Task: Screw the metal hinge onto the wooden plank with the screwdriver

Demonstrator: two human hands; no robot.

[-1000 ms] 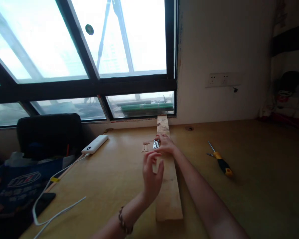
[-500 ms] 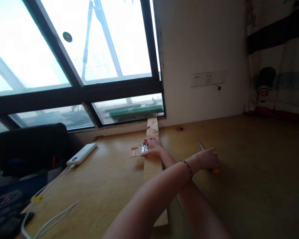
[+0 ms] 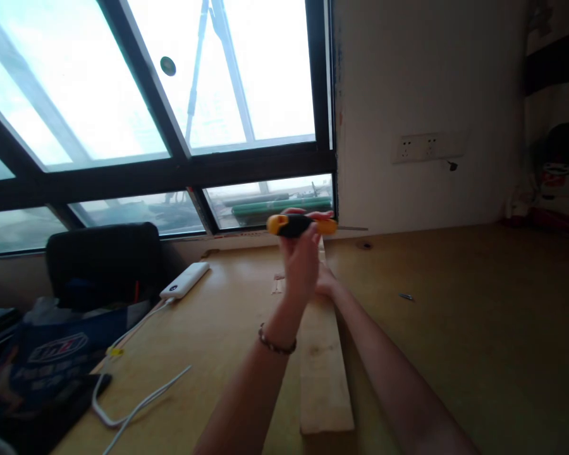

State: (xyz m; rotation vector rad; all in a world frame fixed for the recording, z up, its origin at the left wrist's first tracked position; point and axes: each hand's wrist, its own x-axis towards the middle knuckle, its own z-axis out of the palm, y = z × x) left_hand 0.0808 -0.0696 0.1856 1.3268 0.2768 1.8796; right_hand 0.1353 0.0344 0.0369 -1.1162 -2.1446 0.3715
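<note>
My left hand, with a braided bracelet on its wrist, is closed around a yellow and black screwdriver. The screwdriver is held level above the wooden board, its thin shaft pointing right. Behind it, my right hand rests at the far part of the board; its fingers are hidden by my left hand and wrist. The metal hinge is hidden from sight. A small flat brown piece sticks out just left of the board. Small metal pieces, likely screws, lie on the table to the right.
The board lies lengthwise on a wooden table, reaching toward the window. A white power bank with a white cable lies at left. A black chair and a blue bag stand beyond the left edge. Wall sockets are at right.
My left hand has picked up the screwdriver from the right side of the table and swung it left, above the board. The view has turned slightly left, and the hinge is now covered.
</note>
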